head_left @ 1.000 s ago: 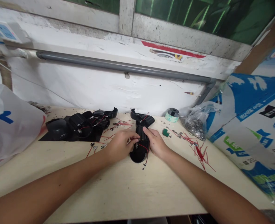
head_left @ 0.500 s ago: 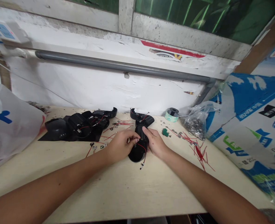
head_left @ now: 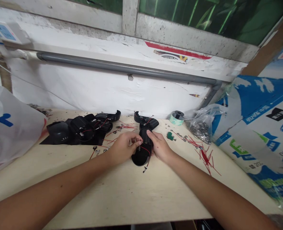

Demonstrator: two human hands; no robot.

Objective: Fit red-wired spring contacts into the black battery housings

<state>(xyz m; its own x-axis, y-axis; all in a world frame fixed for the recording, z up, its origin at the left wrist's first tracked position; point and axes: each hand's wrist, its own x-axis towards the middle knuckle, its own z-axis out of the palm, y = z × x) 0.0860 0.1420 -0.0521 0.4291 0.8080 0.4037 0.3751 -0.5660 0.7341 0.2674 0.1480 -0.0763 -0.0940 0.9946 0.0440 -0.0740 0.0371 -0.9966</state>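
My right hand (head_left: 161, 146) grips the right side of a black plastic housing (head_left: 141, 158), its thumb lying on top. A red wire (head_left: 145, 150) crosses the housing and hangs past its lower right edge, ending in a small metal piece (head_left: 145, 169). At the housing's left side, the thumb and forefinger of my left hand (head_left: 126, 145) are pinched together. Whatever sits between those fingertips is too small to make out. More black housings (head_left: 149, 123) lie just behind the held one.
On the left, several black housings (head_left: 82, 128) rest on a dark sheet (head_left: 98, 140). Loose red wires (head_left: 205, 157) and a green piece (head_left: 170, 135) lie to the right. Behind them are a tape roll (head_left: 176, 118), a bag of metal parts (head_left: 201, 126) and a printed carton (head_left: 263, 127).
My left fingertips have shifted slightly left along the housing. The hanging end of the red wire has moved a little up and left. My right hand keeps its grip.
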